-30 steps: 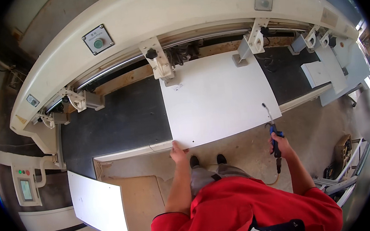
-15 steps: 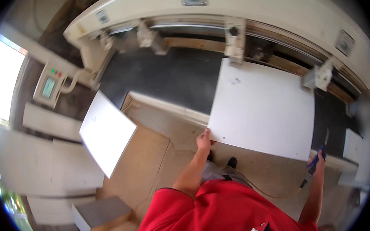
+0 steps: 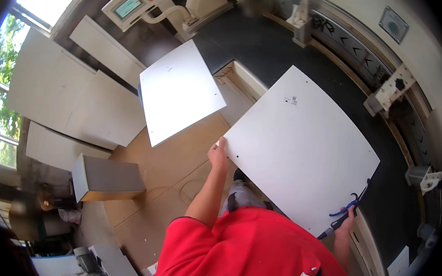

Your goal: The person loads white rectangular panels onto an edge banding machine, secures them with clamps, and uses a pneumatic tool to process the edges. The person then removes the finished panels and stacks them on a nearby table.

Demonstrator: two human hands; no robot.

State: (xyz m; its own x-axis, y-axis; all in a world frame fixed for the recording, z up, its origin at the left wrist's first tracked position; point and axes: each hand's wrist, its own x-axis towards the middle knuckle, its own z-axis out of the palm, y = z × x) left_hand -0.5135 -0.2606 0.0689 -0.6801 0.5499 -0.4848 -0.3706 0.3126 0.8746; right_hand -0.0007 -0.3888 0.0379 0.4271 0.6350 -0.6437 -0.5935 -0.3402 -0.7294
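A large white panel [image 3: 304, 142] with small holes and a printed mark lies before me, partly over the dark bed of the machine. My left hand [image 3: 218, 155] is closed on its left corner, thumb on top. Close to the panel's near right edge, my right hand [image 3: 348, 222] grips a blue air blow gun [image 3: 341, 215], whose thin nozzle points up along that edge. I cannot tell whether the right fingers also touch the panel. Another white panel [image 3: 181, 92] rests to the left, apart from my hands.
The machine's black bed [image 3: 255, 42] curves along the far and right sides, with clamps [image 3: 391, 91] on a rail above. A control box [image 3: 130, 7] stands at the far left. More panels [image 3: 66, 88] lean by the window; a grey box-shaped stack [image 3: 111, 176] sits on the floor's brown sheet.
My view has turned to the left. The panel has come away from the clamps toward me, still in my left hand. The blow gun now overlaps the panel's near right edge.
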